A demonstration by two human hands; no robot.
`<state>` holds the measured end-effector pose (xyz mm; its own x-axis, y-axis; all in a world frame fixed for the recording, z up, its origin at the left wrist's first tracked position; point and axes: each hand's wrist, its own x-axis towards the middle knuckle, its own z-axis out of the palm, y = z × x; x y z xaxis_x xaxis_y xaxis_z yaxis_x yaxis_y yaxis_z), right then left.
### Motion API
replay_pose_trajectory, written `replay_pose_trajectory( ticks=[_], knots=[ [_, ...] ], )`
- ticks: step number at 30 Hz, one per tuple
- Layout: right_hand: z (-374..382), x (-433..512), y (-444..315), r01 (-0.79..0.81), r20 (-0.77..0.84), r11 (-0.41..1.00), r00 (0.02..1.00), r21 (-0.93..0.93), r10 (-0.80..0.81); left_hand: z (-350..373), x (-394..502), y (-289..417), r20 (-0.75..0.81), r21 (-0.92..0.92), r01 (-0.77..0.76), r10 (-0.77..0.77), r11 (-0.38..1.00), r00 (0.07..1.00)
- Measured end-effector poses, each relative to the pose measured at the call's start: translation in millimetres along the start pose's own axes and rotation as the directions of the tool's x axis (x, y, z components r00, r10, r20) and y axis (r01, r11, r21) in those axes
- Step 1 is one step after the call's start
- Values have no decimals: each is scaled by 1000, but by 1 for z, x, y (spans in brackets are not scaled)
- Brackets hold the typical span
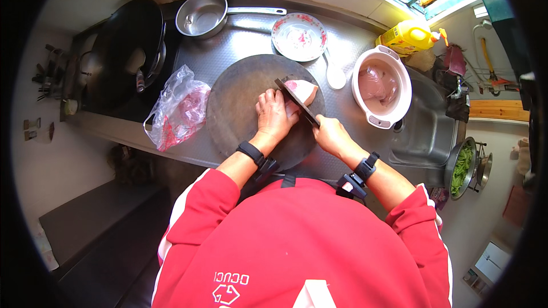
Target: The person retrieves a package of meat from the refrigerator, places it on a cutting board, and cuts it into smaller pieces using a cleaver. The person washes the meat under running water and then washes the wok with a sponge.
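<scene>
A piece of raw meat [303, 90] with a pale fatty side lies on the round chopping board [239, 90], right of its middle. My right hand [335, 136] grips the handle of a kitchen knife [297, 102], whose dark blade slants up and to the left against the meat. Part of the meat is hidden behind the blade and my fingers. My left hand [275, 113] presses down on the meat at the blade's left side, fingertips pointing away from me.
Left of the board is a plastic bag [177, 111] with reddish contents. Behind stand a saucepan [201, 15] and a floral enamel plate [299, 36]; a white spoon [335, 76] lies near it. To the right are a white basin [358, 90] of meat in liquid, a yellow bottle [406, 36] and the sink [424, 137].
</scene>
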<state>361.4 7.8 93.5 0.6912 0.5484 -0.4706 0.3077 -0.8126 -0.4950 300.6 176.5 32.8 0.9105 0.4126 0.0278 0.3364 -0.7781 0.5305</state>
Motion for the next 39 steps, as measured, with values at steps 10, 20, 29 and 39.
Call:
replay_pose_trajectory(
  ticks=[10, 20, 29, 39],
  knots=[
    [14, -1, -3, 26, -85, 994, 996, -103, -35, -14, -20, 13, 126, 86, 17, -28, 996, 992],
    [46, -31, 1, 295, -156, 914, 925, -279, -346, -110, -30, -127, -153, -220, 197, -233, 955, 960],
    [59, -2, -17, 467, -69, 740, 823, -484, -564, -219, -51, -215, 331, -921, 388, -442, 42, 834],
    [91, 52, -161, 527, 9, 850, 850, -6, -527, -272, -76, -250, 299, -954, 276, -401, -117, 866]
  ],
)
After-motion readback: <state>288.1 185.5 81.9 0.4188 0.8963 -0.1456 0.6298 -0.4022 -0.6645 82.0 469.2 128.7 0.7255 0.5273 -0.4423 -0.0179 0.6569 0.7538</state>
